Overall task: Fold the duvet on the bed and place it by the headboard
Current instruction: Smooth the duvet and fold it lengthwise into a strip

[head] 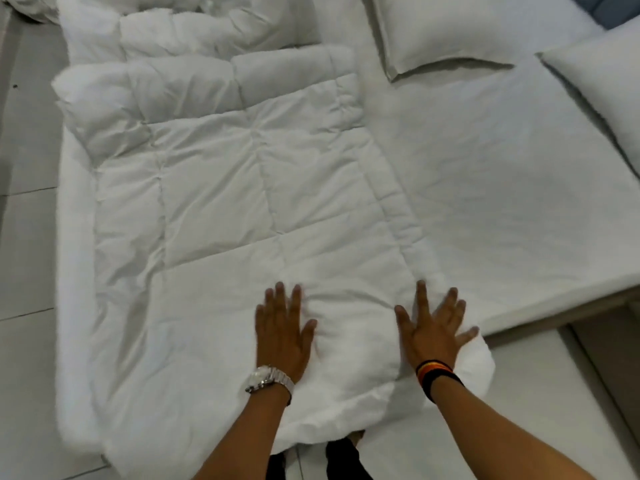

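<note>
White bedding fills nearly everything below me: the bed (519, 188) with its bare sheet stretches off to my right, two pillows (446, 32) lie at its far end, and pale floor tiles (24, 237) run along the left. On the bed's left part lies the duvet (242, 202), folded into a long quilted strip, its far end bunched and puffy, its near end hanging over the bed edge toward my legs. My left hand (282, 332) presses flat on the duvet with fingers spread, gripping nothing. My right hand (433, 327) is likewise open and splayed, flat on the strip's right edge near the corner. I judge I am smoothing this fold down. Next I should take hold of the near end and bring it over toward the far end, keeping edges aligned, since the thick filling will want to spring back open. Only then can it go up by the pillows.
</note>
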Demonstrator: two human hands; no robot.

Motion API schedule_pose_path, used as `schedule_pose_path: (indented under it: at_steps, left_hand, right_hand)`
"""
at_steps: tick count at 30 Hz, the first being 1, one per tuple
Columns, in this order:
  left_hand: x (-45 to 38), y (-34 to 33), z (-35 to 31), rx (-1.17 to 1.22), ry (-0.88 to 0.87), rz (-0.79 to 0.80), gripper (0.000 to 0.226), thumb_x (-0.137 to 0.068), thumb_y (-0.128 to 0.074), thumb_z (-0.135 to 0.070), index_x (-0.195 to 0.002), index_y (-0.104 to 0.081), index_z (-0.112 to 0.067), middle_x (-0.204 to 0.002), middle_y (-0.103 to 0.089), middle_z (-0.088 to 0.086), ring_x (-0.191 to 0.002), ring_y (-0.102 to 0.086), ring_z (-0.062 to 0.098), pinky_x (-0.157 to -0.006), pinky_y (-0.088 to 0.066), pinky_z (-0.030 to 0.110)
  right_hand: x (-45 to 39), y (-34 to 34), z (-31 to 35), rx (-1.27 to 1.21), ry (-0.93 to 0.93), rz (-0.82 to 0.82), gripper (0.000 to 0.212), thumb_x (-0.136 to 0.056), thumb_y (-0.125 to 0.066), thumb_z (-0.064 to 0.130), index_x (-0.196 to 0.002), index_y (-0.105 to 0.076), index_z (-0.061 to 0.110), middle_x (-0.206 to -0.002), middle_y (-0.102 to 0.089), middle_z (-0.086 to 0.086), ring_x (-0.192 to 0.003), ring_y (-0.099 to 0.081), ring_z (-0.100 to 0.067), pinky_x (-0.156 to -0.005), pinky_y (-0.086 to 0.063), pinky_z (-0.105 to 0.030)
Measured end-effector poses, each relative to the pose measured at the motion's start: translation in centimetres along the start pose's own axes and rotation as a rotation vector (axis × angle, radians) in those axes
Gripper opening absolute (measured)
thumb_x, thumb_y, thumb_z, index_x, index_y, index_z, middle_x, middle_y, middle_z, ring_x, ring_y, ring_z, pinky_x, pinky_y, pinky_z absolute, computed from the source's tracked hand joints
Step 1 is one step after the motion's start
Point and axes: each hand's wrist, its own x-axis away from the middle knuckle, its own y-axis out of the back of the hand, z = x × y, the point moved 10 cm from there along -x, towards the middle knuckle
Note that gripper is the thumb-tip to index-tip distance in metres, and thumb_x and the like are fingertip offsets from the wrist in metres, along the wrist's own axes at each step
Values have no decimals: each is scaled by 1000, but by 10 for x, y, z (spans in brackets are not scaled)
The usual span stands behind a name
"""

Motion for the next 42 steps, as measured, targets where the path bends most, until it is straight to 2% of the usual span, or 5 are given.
schedule_pose_path:
  at_steps: [9,15,23,31,42]
  left_hand:
    - [-3,-37,-42,-87,-87,144,73,-106,-29,-56,-165,1,-27,-172,13,7,-159,10,25,-127,2,47]
    - [-2,77,77,-11,152,-86,73,-103,-34,-57,-166,-16,-23,-173,-4,9,-160,-3,27,-127,-7,50]
    - [-33,174,354,474,720,-121,115,-83,-63,-73,-166,-1,-22,-168,-23,19,-153,-27,35,-124,-22,48]
    - [-77,141,352,812,609,13,118,-81,-85,-41,-163,-1,-31,-147,-55,16,-121,-62,31,-88,-45,25]
    - [-62,188,387,824,632,102,128,-78,-71,-73,-162,15,-31,-161,-40,13,-141,-48,34,-112,-42,43]
  right_hand:
    - [-3,22,-44,-177,116,-69,90,-82,-52,81,-160,-23,48,-106,-43,-14,-76,-58,-36,-59,-46,-35]
    - [12,39,0,-94,38,-159,94,-84,-61,76,-161,-34,29,-156,-31,-33,-131,-43,-52,-102,-37,-69]
    - [123,-15,341,-151,492,-125,87,-91,-30,81,-164,-11,38,-174,1,-12,-160,-3,-30,-123,1,-60]
    - [195,-110,442,-59,418,-14,82,-94,-10,75,-165,-3,34,-173,5,-14,-159,2,-34,-123,0,-63]
    - [205,-54,478,-148,322,-95,80,-95,-9,74,-164,1,36,-173,9,-9,-160,7,-29,-124,1,-64]
